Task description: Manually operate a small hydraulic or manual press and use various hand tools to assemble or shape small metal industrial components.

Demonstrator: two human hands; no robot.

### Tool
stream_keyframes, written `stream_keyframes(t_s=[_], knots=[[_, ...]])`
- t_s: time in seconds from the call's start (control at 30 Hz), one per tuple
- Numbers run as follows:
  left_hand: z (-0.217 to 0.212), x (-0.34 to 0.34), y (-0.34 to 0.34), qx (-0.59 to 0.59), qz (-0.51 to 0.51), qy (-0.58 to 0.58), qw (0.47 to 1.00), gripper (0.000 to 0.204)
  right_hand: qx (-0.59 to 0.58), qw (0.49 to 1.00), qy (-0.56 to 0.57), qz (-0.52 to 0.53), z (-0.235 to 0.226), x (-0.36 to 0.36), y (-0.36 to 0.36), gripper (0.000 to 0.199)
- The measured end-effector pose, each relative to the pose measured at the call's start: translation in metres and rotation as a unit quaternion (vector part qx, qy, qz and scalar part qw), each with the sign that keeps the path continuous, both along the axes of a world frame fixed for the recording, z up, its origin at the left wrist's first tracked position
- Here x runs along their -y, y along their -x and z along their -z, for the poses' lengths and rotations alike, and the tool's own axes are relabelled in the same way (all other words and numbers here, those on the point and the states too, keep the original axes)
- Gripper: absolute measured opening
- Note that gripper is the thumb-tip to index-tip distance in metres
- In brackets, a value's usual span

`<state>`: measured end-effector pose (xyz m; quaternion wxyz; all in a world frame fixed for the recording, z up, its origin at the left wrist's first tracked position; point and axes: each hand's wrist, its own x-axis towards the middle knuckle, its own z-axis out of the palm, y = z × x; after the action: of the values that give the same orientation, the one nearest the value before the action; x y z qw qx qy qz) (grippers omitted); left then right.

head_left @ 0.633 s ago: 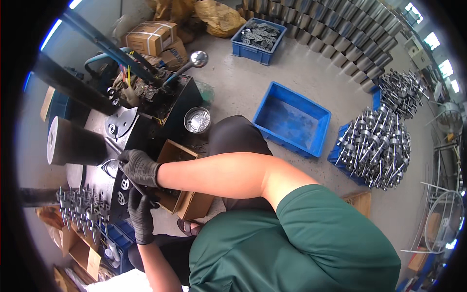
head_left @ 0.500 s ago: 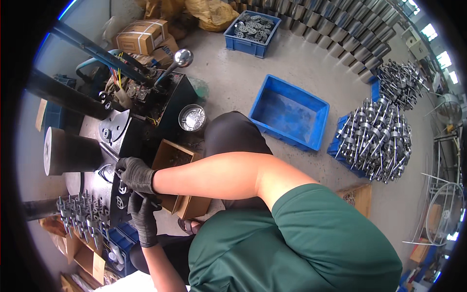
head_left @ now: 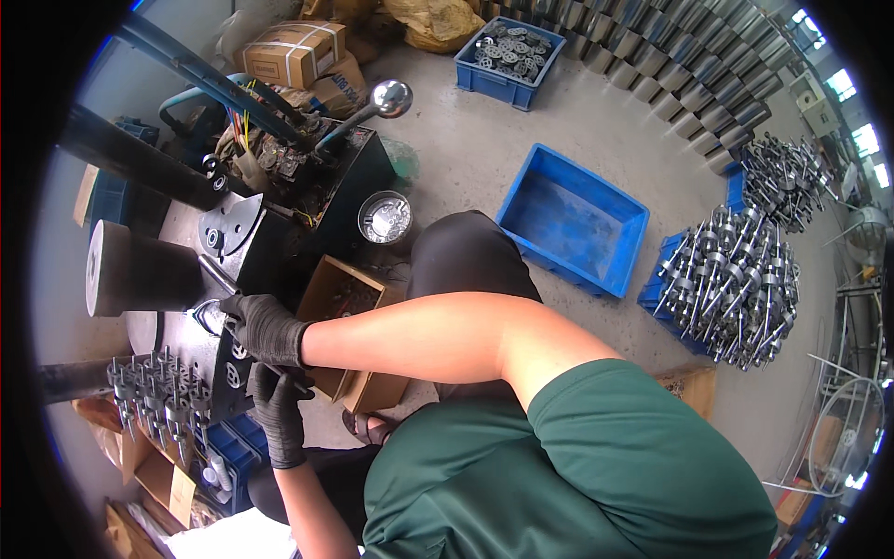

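Observation:
My right hand (head_left: 267,328), in a dark grey work glove, is closed at the edge of a black press machine. A bare metal rod (head_left: 218,275) slants from its fingers up toward a thick dark cylinder (head_left: 147,270); the grip itself is partly hidden. Just below, my left hand (head_left: 279,415), gloved alike, has its fingers curled in by the machine's front edge; what they hold, if anything, cannot be made out. A shiny round metal seat (head_left: 212,317) lies beside my right fingertips. Several shafts with wheel-shaped metal parts (head_left: 163,396) stand grouped at the machine's near left corner.
A ball-ended lever (head_left: 391,99) juts out beyond the machine. On the floor are a metal bowl (head_left: 385,217), an open cardboard box (head_left: 321,289), a blue tub (head_left: 573,224) and a blue crate of metal discs (head_left: 510,63). Piled shaft assemblies (head_left: 731,284) stand right; steel cylinders (head_left: 652,74) are stacked behind.
The whole view has shifted slightly, so most surroundings sit farther right. Both hands keep nearly the same place at the machine, and the rod still slants from my right hand.

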<state>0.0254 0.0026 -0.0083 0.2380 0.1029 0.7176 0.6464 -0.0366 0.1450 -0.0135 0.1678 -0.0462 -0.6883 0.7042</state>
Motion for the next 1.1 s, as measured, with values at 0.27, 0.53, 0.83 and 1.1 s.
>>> stream_keyframes(t_s=[0.27, 0.53, 0.83, 1.1], knots=[[-0.006, 0.009, -0.007, 0.009, -0.022, 0.038, 0.999, 0.036, 0.041, 0.996, 0.035, -0.065, -0.017, -0.011, -0.007, 0.030], [0.016, 0.019, -0.005, -0.004, -0.015, 0.024, 1.000, 0.039, 0.002, 0.994, 0.011, -0.110, -0.017, -0.011, -0.018, 0.038], [0.017, 0.019, -0.005, -0.035, -0.016, -0.011, 0.999, 0.040, 0.109, 0.944, 0.178, -0.256, -0.016, -0.015, -0.017, 0.027], [0.028, 0.019, -0.003, -0.080, -0.029, -0.061, 0.994, 0.044, 0.092, 0.953, 0.115, -0.265, -0.043, -0.015, -0.042, 0.030]])
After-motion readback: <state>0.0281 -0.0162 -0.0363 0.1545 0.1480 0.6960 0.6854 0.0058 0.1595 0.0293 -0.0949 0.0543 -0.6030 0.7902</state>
